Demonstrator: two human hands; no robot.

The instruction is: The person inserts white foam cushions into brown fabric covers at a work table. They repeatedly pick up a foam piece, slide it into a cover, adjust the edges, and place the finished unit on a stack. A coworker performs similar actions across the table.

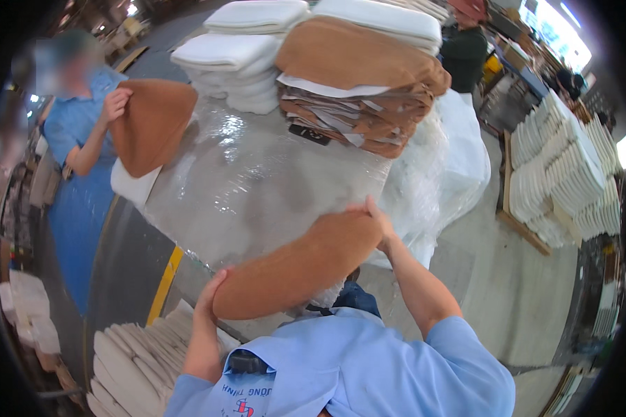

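Between my two hands I hold a brown fabric-covered cushion [302,267], tilted with its right end higher and farther off, just in front of my body. My left hand [214,288] grips its lower left end, the thumb along the edge. At the other end, my right hand [377,221] is closed around the far right corner. The cushion's underside and most of my fingers are hidden. Beyond it stretches a plastic-wrapped work surface [250,181]. A pile of brown fabric covers [362,83] lies on its far side, with a dark flat object [309,134] at the pile's foot.
White foam pads [226,59] are stacked beside the covers. At the left, a co-worker [83,118] holds another brown cushion [153,125]. More white pads [135,358] stand near my left elbow. A loaded pallet [525,212] is on the right; clear plastic wrap [431,167] hangs off the table's right side.
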